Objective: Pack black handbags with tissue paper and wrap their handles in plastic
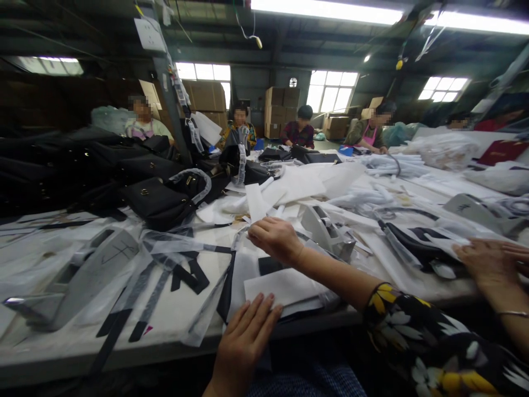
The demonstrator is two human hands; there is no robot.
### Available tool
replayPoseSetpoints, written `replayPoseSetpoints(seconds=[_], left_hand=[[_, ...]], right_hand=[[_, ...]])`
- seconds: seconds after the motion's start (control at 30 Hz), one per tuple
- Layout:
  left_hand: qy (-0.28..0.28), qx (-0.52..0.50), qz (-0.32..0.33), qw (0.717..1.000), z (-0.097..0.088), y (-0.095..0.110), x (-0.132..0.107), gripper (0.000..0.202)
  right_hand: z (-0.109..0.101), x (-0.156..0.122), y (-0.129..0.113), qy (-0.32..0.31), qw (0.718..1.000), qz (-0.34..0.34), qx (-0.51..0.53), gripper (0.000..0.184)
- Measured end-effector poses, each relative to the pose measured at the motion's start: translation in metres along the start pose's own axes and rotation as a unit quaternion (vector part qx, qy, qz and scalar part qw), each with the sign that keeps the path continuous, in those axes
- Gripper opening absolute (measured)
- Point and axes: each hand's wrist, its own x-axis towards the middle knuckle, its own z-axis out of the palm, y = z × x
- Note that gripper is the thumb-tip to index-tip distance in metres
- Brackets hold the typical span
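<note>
My left hand (248, 336) lies flat, fingers stretched out, on the lower edge of a white sheet (281, 286). The sheet rests on a black bag (223, 295) at the table's front edge, partly covered by white wrapping. Above it, my right hand (275, 238) is closed, with its fingertips pinched near the bag's upper left corner. What it pinches is too hidden to make out. A plastic-wrapped black strap (210, 248) runs left from there. Loose black straps (190, 275) lie on the table to the left.
Grey tape dispensers (97, 275) stand left and right of the bag. Finished-looking black bags (152, 198) pile up at the back left. White sheets (301, 184) cover the middle. A co-worker's hands (491, 264) touch another black bag (417, 242) at right. Several people sit opposite.
</note>
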Motion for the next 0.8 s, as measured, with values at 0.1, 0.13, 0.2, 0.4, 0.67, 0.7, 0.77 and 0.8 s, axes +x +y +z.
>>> replayPoseSetpoints(seconds=[0.1,0.13,0.2,0.4,0.67,0.7,0.77,0.8], left_hand=[[0.0,-0.003,-0.002,1.0,0.001,0.0,0.0,0.041],[0.002,-0.005,-0.003,1.0,0.001,0.0,-0.001,0.041],[0.01,-0.011,-0.008,1.0,0.002,-0.001,-0.002,0.04],[0.042,-0.049,0.01,0.998,0.005,-0.005,-0.006,0.032],[0.044,-0.066,-0.029,0.996,0.002,-0.005,-0.014,0.029],[0.048,-0.066,-0.038,0.996,0.003,-0.005,-0.016,0.028],[0.062,-0.068,-0.054,0.994,0.005,-0.003,-0.019,0.024],[0.068,-0.069,-0.063,0.993,0.006,-0.003,-0.02,0.023]], right_hand=[[-0.006,-0.012,-0.009,0.023,0.998,-0.061,0.013,0.021],[-0.01,-0.02,-0.017,0.02,0.996,-0.079,0.027,0.019],[-0.017,-0.039,-0.033,0.01,0.993,-0.099,0.06,0.017],[-0.018,-0.079,-0.067,-0.008,0.988,-0.018,0.151,0.021],[-0.007,-0.09,-0.072,-0.014,0.971,0.079,0.226,0.021],[-0.008,-0.092,-0.073,-0.015,0.971,0.079,0.225,0.021],[-0.01,-0.095,-0.076,-0.021,0.97,0.077,0.228,0.021],[-0.01,-0.096,-0.078,-0.022,0.97,0.075,0.232,0.021]])
